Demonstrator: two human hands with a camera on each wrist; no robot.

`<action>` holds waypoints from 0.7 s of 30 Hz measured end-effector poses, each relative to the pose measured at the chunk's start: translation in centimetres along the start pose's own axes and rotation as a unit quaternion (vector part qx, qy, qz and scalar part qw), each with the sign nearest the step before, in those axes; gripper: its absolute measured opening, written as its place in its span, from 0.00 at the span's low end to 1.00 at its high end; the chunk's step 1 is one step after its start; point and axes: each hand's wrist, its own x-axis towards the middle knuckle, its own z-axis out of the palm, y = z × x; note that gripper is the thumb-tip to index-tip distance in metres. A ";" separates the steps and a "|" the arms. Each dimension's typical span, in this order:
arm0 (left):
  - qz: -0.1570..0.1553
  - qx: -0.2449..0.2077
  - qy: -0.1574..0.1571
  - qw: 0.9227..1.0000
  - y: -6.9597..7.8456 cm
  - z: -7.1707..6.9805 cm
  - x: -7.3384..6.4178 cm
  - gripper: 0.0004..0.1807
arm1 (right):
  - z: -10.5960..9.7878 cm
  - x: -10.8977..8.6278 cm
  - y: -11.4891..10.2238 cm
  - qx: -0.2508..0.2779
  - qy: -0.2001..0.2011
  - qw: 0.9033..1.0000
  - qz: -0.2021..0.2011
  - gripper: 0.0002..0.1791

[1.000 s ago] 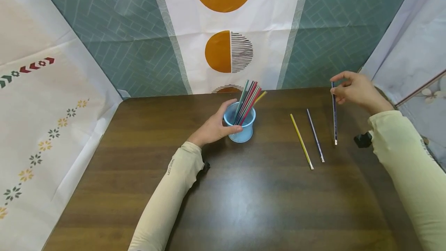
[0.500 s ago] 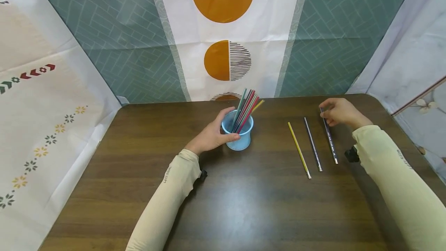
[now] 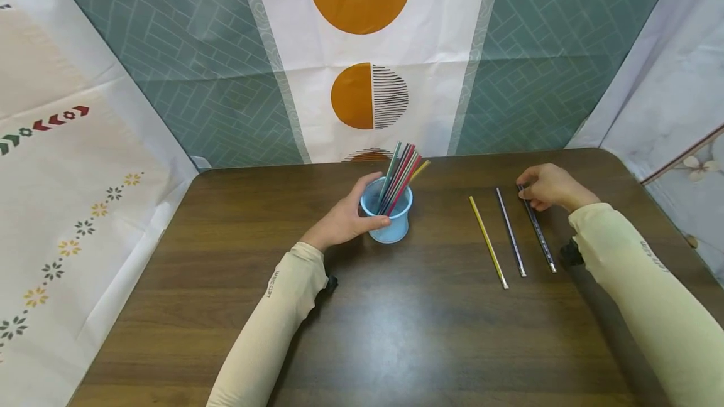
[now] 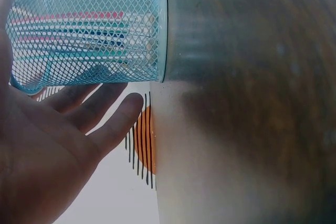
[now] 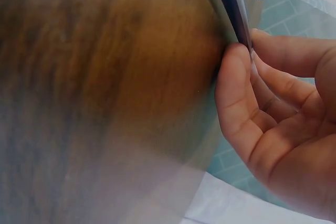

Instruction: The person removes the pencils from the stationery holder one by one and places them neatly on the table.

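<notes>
My left hand (image 3: 342, 218) holds a light blue mesh pencil cup (image 3: 390, 231), thumb at its near side and fingers around the far side. Several pencils (image 3: 400, 178) stand leaning in the cup; their lower ends show through the mesh wall (image 4: 79, 72) in the left wrist view. At the right, my right hand (image 3: 551, 187) pinches the far end of a dark pencil (image 3: 540, 231) between thumb and fingertips; the right wrist view shows that pencil (image 5: 233, 6) close up. Left of it lie a purplish pencil (image 3: 511, 231) and a yellow pencil (image 3: 489, 244), white eraser ends toward me.
The brown wooden table (image 3: 271, 200) carries everything. Behind it hangs a green and white patterned cloth (image 3: 209, 80). White printed cloths stand at the left (image 3: 85, 162) and the right side (image 3: 673, 112).
My right hand has lowered the dark pencil and brought it leftward, near the other two, where it now slants beside them. My left hand keeps its hold on the cup.
</notes>
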 end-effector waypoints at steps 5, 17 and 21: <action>-0.002 -0.003 0.000 1.000 -0.1 0.0 0.0 0.47 | 0.0 0.0 0.0 -0.005 -0.001 1.000 -0.004 0.19; -0.009 -0.002 -0.009 1.000 0.1 0.0 0.1 0.48 | 0.2 0.1 0.1 -0.011 0.001 1.000 -0.002 0.18; -0.010 -0.005 -0.010 1.000 0.2 -0.1 0.1 0.49 | 0.2 0.2 0.0 -0.013 0.000 1.000 -0.001 0.18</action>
